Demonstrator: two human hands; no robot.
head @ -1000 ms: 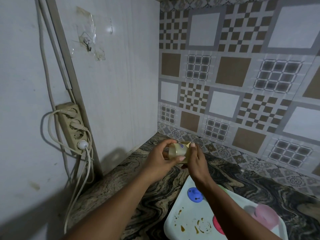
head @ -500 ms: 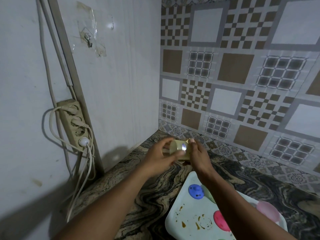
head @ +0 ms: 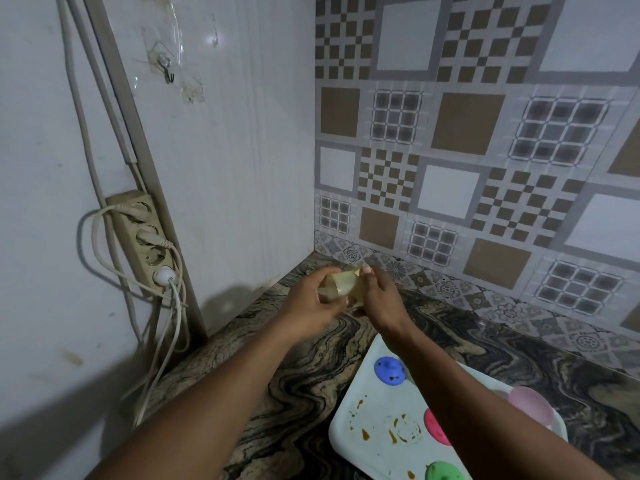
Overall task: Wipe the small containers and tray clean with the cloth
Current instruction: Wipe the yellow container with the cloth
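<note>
Since earlier frame: hands little shifted, purple spot on container gone from view, likely turned.
Left hand (head: 308,303) fingers curl round small container (head: 341,287); right hand (head: 381,299) pinches yellow cloth (head: 356,275) against it, over table's back-left corner.
Advice: rotate container, press cloth into rim.
Tray (head: 363,441) at front edge: brown stains, blue lid (head: 389,370), pink container (head: 531,407); contents unclear.

Small yellowish container (head: 341,287), apparently cloth-wrapped, held tilted above counter; stained white tray (head: 374,407) bears coloured lids.
</note>
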